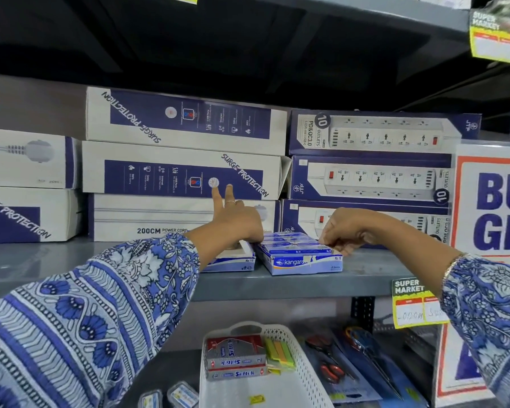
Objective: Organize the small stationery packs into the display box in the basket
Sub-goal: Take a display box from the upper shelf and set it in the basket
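Observation:
A blue Kangaro display box [302, 262] filled with several small blue packs [289, 241] stands on the grey shelf [100, 260]. My left hand [236, 220] rests at the box's left rim, thumb and lower fingers pinching there, two fingers pointing up. A second, lower blue-and-white box [233, 260] lies just left of it, partly under my left wrist. My right hand [346, 231] curls over the display box's right far corner, fingers bent on its edge. Below, a white basket [304, 363] holds red Softek packs [236, 356] and green-yellow sticky notes [280, 353].
Stacked white and blue surge-protector boxes [183, 172] and power-strip boxes [371, 178] fill the shelf behind my hands. A large promotional sign [489, 201] stands at the right. Scissors in blister packs [345, 366] lie right of the basket. A yellow price tag [415, 304] hangs from the shelf edge.

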The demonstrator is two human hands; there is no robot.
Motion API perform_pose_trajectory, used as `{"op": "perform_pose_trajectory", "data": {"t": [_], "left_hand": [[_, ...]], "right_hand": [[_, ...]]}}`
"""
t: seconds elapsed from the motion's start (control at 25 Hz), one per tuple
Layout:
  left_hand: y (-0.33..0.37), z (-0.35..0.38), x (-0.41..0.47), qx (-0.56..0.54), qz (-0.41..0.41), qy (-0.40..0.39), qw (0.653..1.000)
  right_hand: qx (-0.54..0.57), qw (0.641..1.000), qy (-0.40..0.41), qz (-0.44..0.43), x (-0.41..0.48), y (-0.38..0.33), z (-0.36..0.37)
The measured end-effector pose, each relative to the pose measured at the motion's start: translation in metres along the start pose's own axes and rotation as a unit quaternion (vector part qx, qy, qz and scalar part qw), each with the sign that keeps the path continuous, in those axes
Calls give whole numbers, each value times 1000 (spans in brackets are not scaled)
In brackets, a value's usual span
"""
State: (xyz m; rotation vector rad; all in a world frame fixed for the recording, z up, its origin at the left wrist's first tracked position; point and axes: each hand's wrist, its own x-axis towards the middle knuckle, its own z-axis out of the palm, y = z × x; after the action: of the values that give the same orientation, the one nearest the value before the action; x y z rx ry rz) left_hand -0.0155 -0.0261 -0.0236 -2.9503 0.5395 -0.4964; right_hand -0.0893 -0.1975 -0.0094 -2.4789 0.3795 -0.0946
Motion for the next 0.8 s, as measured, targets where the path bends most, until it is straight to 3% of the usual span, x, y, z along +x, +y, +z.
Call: {"op": "perform_pose_trajectory", "data": {"t": [0.52, 0.8], "left_hand": [[10, -8, -6, -22, -10, -16, 1000], [19, -31, -27, -90, 22, -22, 995]], "right_hand": [[-39, 999, 15, 34, 5, -3, 2], [-49, 998, 31, 8, -32, 10, -17]]}}
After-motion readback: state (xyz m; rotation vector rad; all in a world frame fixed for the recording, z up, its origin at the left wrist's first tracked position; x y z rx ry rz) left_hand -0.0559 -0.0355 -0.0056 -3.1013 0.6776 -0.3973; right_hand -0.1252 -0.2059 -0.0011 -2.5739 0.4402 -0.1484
